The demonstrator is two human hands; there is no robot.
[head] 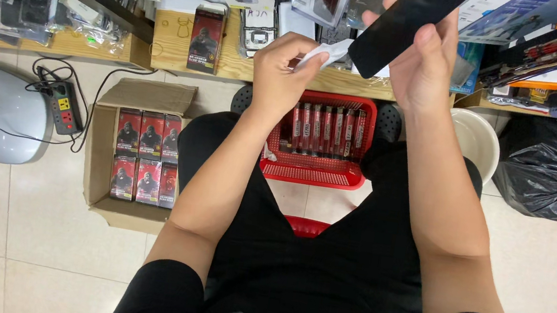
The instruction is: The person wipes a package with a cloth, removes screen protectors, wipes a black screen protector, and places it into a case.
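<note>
Black panel: a flat, glossy black panel [409, 21] is held up tilted in front of the person, above the lap; its upper end runs out of the top of the picture, so its full length is hidden.
Right hand: the right hand [425, 61] grips the black panel, thumb across its front face, fingers behind and mostly hidden.
White strip: a small white strip [331, 52] sits at the lower corner of the panel; whether it is a wipe or a peel tab is hard to tell.
Left hand: the left hand [283, 69] pinches the white strip between thumb and fingers, knuckles toward the camera.
Red basket: a red plastic basket [313, 173] stands on the floor just beyond the knees, holding a row of upright slim packs [327, 128], partly covered by the left wrist.
Cardboard box: an open cardboard box [101, 159] to the left holds two rows of dark-red packages [146, 155].
Power strip: a power strip [65, 106] with cables lies beside the box.
Black bags: black bin bags [555, 176] are cut off at the right edge.
Shelf: a wooden shelf [170, 45] ahead carries boxed goods, their tops out of view.
</note>
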